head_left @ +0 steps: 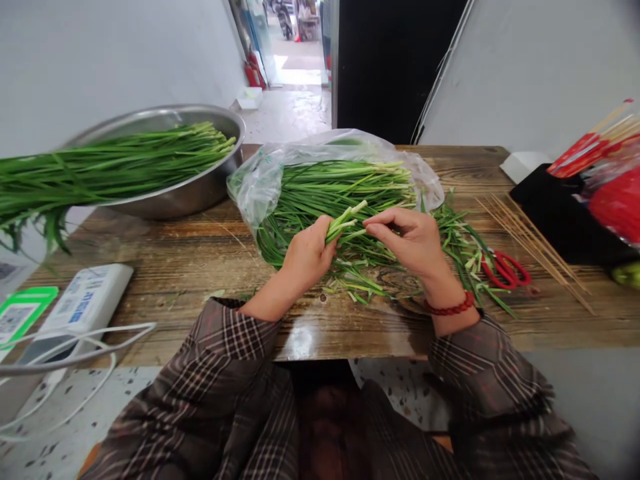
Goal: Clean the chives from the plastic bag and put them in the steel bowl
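Note:
My left hand [311, 251] is closed round a small bunch of garlic chives [345, 221], their pale stem ends pointing up and right. Thumb and forefinger of my right hand [411, 239] pinch together at the tip of one stem beside that bunch. Just behind my hands, a larger heap of garlic chives [345, 183] lies on an opened clear plastic bag [257, 183]. Loose trimmings [363, 283] are scattered on the wooden table [195, 267] below and right of my hands.
At the left, a steel basin [200, 190] holds more long chives that hang over its rim. Red-handled scissors [507, 270] and thin wooden skewers [540, 247] lie at the right, near a black box [565, 220]. A white device [85, 300] with cables sits at the left front.

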Demonstrator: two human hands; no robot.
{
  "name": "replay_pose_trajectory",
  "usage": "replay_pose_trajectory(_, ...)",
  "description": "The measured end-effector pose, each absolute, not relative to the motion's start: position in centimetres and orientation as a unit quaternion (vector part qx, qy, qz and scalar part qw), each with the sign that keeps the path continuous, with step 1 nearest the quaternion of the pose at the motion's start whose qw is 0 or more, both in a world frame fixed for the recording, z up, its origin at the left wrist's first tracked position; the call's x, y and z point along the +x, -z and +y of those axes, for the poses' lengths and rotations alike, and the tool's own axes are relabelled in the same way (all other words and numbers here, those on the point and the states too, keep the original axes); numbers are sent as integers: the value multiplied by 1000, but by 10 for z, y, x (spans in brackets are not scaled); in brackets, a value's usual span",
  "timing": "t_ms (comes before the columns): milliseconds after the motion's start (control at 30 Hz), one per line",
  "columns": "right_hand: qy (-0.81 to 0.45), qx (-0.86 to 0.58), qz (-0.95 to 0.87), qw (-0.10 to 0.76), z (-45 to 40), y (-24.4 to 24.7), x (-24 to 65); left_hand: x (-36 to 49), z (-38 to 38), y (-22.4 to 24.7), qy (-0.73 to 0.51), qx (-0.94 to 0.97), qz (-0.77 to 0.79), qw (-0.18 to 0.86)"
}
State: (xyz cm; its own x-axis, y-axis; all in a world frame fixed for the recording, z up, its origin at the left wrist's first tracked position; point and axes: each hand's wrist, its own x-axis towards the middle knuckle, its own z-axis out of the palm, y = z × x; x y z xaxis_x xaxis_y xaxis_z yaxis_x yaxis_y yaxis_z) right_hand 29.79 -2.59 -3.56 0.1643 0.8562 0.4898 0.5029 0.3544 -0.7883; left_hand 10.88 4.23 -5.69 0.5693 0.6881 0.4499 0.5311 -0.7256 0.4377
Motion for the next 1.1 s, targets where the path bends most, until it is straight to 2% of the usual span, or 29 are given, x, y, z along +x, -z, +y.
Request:
replay_pose_trajectory(133,-251,-538,-593,544,-25,37,299,109,41,53,-323,876,331,136)
replay_pose_trajectory(233,-250,-553,-605,515,-25,37,303,107,43,48,-356,867,318,142)
replay_pose_trajectory(300,-231,-569,-659,434,-26,36,306,106,45,46,-375,861,313,146)
replay_pose_trajectory(467,-199,-592,-766,151,-30,37,301,104,52,48,-408,840,331,137)
replay_pose_trajectory(533,-192,-581,-785,92,-31,39,297,104,52,49,-414,833,342,131)
replay_pose_trajectory(600,-176,-571,-799,68,-31,41,295,104,51,49,-416,827,354,132)
replay_pose_trajectory(700,-141,-582,-793,113,-30,41,298,104,50,48,-424,814,369,146)
replay_pose_trajectory(800,-147,-597,-747,253,-28,37,304,104,50,48,-439,803,370,162)
replay_pose_trajectory(933,-195,-584,-667,420,-24,39,307,104,48,46,-430,811,351,183)
replay_pose_trajectory(1100,-313,-543,-572,529,-20,48,301,105,46,45,-357,863,297,199)
